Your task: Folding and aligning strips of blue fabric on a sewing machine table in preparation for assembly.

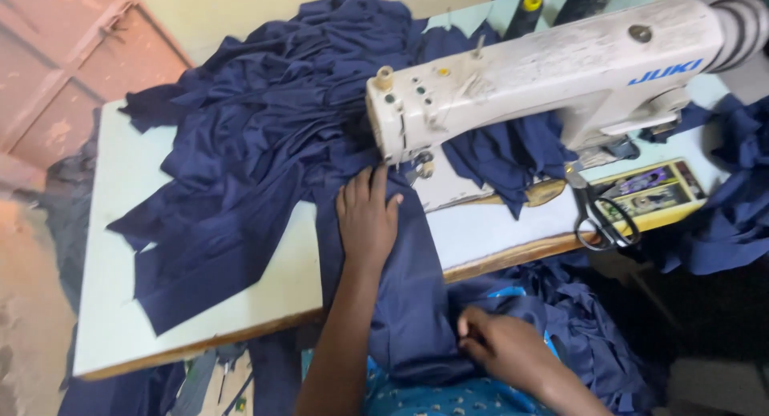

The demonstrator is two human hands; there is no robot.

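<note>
Left hand (366,216) lies flat, fingers spread, on the navy cloth (400,272) just before the machine (545,71) needle — pressing it steady. Right hand (501,344) pinches the cloth's lower edge below the table (200,304) — taut. Scissors (601,216) sit right of both.

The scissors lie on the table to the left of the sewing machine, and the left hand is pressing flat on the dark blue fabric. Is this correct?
Not quite. In the head view the scissors lie to the right of the sewing machine, near the table edge. The left hand does press flat on the dark blue fabric.
</note>
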